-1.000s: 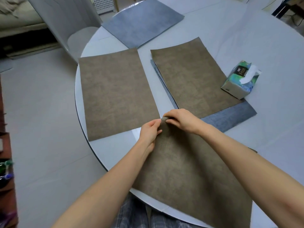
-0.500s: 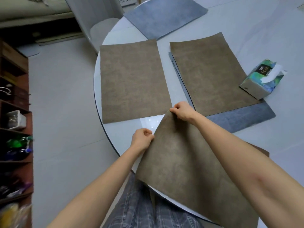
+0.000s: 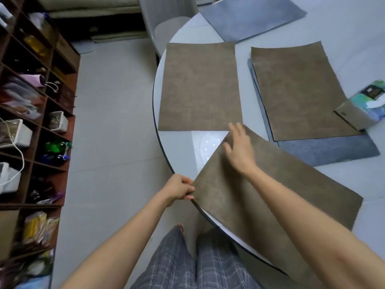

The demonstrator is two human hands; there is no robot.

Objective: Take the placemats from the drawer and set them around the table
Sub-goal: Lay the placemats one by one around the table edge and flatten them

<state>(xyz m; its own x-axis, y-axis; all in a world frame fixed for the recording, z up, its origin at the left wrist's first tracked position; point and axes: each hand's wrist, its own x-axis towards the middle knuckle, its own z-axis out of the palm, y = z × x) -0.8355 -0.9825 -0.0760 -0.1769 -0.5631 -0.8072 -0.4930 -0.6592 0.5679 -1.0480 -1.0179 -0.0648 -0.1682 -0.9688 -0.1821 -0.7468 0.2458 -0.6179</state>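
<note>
Head view, looking down on the near edge of a round white desk [image 3: 343, 34]. In the lower centre of the frame, a brown rectangular fabric placemat [image 3: 270, 195] lies skewed across the desk rim, its lower corner overhanging the edge above the person's checked trousers [image 3: 187, 263]. The left hand [image 3: 180, 189] is the working grip: fingers and thumb pinch the left corner of this placemat, just off the rim. The right hand [image 3: 239, 151] is released, its fingers straight and spread over the placemat's upper corner; whether the palm touches the fabric cannot be told, since the hand is motion-blurred.

3 further settings show. A second brown placemat [image 3: 200, 86] lies flat at centre frame, near the left rim. A third brown placemat [image 3: 300, 88] at centre right rests on a grey rectangular placemat [image 3: 333, 151], which protrudes beneath it at the left and bottom. Another grey placemat [image 3: 250, 15] lies at the top of the frame. A green-and-white tissue box [image 3: 364, 105] sits at the right edge, overlapping the third brown placemat's corner.

Step in hand, as judged: positioning the nearest placemat at its seat. The next move calls for rotating it so its long edge follows the rim, drawing the overhanging corner onto the desk, then flattening it. The stacked pair at centre right probably remains to be distributed.
</note>
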